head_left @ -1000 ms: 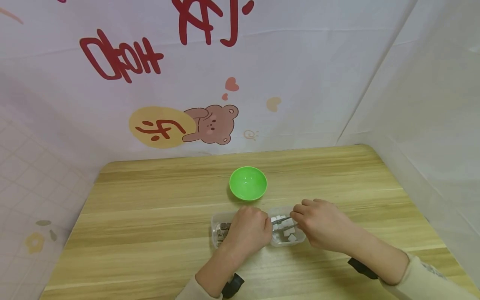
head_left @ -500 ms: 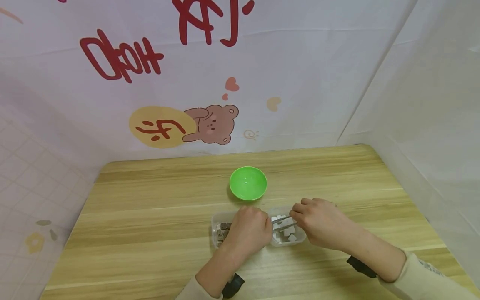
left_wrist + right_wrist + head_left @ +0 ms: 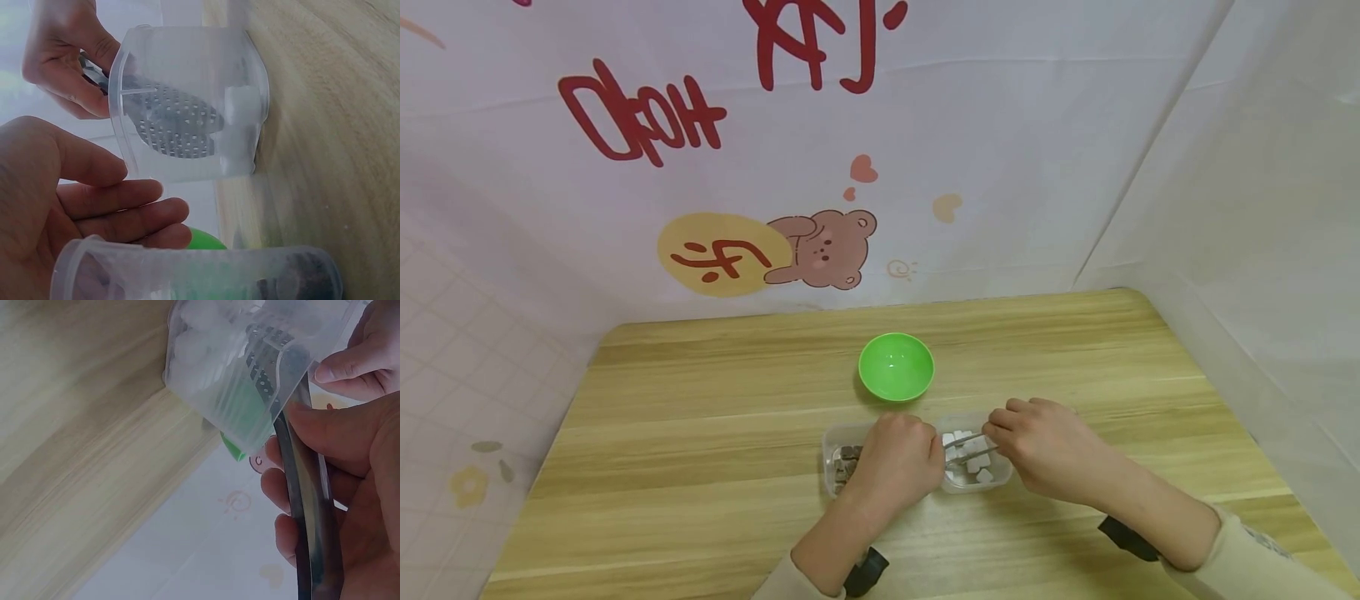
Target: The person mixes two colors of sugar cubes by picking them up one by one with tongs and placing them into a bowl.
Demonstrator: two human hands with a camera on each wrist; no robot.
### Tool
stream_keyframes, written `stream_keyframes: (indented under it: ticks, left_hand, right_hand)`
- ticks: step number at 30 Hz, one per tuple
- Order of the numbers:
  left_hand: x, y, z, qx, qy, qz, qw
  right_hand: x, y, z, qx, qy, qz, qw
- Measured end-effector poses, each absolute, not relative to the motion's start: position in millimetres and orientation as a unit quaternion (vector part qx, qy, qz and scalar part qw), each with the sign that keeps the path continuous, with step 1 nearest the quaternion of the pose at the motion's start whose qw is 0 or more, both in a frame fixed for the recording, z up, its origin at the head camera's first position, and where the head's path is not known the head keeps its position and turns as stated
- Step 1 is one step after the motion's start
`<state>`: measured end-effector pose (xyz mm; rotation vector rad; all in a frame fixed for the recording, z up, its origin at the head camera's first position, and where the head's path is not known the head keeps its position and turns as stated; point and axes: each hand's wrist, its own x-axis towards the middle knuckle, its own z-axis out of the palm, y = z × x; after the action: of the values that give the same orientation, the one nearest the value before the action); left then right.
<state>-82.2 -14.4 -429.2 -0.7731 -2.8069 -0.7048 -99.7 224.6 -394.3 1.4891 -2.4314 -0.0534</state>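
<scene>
My right hand (image 3: 1037, 446) holds metal tongs (image 3: 303, 506) with perforated ends, thumb along one arm and fingers round the other. The ends of the tongs reach into a clear plastic container (image 3: 187, 47) with several white cubes (image 3: 983, 476). In the left wrist view a perforated end (image 3: 178, 128) shows through the wall, near a white cube (image 3: 242, 105). My left hand (image 3: 898, 458) pinches the near-side rim of this container between thumb and fingers. Below that hand stands a second clear container (image 3: 829, 454) with dark brown cubes (image 3: 848, 454), partly hidden by the hand.
A green bowl (image 3: 897, 367) stands behind the two containers on the wood-grain table (image 3: 700, 467). White printed cloth (image 3: 1015, 142) hangs at the back of the table and along both sides.
My right hand shifts very slightly to the right with the tongs, whose arms have turned a little over the white cubes. The left hand, the containers and the bowl stay in place.
</scene>
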Motion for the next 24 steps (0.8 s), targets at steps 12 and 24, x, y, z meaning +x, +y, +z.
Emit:
stream_keyframes:
  ticks: [12,24]
  left_hand:
    - [-83,-15,-429,-0.256,-0.935,-0.237,0.066]
    - [-83,-14,-429,-0.255,-0.934,-0.242,0.058]
  right_hand:
    - [-98,232,-390,0.508,-0.846,0.014,0.159]
    - [-96,234,-392,0.501,-0.851,0.023,0.157]
